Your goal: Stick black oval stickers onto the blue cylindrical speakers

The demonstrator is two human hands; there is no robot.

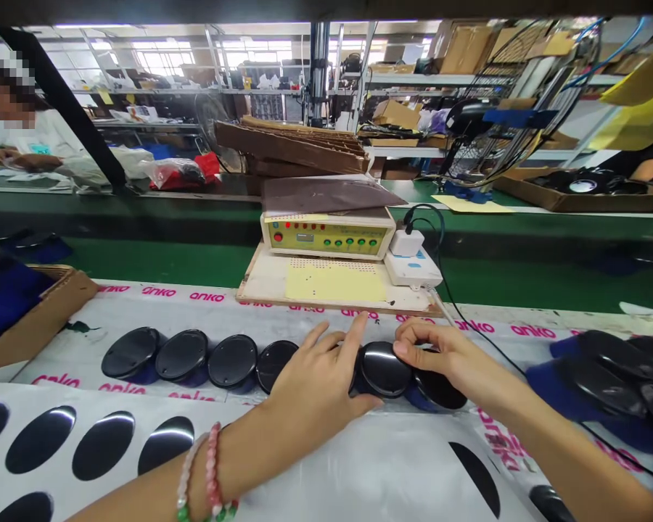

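Note:
Several round black-topped blue cups stand in a row across the bench, one of them (pixel 233 361) left of the hands. My left hand (pixel 318 366) lies over the middle of the row with its fingers spread, thumb and forefinger beside a cup with a glossy black top (pixel 386 368). Curled at that cup's upper right edge, my right hand (pixel 429 348) has thumb and fingertips together on the rim; what is between them is too small to make out. The rightmost cup (pixel 438 390) is partly under this hand. In front lies a white sheet (pixel 315 471) with black ovals (pixel 104 444).
A yellow-fronted control box (pixel 329 238) and a white power adapter (pixel 408 261) sit on a board behind the row, with a black cable running right. More blue cups (pixel 604 377) stand at the right. An open carton (pixel 59 312) is at the left. A person (pixel 33 145) works beyond.

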